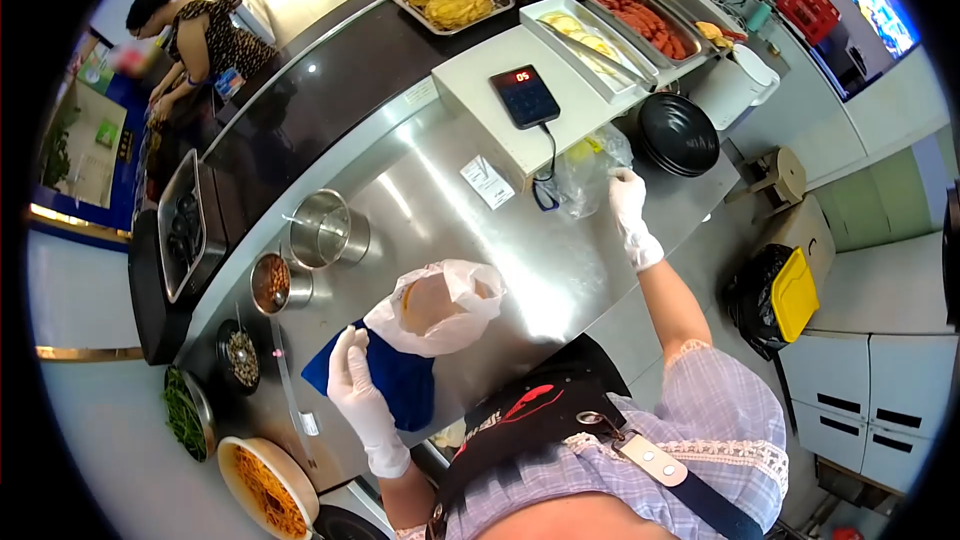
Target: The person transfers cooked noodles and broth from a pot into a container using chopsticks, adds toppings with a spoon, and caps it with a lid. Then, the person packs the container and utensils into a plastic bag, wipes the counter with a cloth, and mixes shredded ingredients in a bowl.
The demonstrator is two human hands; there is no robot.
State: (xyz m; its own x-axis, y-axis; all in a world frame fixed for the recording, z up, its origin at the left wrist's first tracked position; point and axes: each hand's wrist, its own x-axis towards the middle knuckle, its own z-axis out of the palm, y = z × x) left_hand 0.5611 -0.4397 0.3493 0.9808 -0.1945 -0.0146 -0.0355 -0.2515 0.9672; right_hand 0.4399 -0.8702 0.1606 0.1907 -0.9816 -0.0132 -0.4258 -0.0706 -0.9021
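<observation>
My gloved left hand hovers over a folded blue cloth, beside an open white plastic bag on the steel counter. Its fingers are held close together, and whether anything is between them does not show. My gloved right hand reaches out at the counter's right part, fingers drawn together at the edge of some clear plastic bags. What the fingertips grip is too small to make out. Close by on the right stands a stack of black bowls.
A black timer lies on a white raised shelf. Food trays line the back. Metal pots, a bowl of shredded carrot and greens stand left. Another person is at the far left.
</observation>
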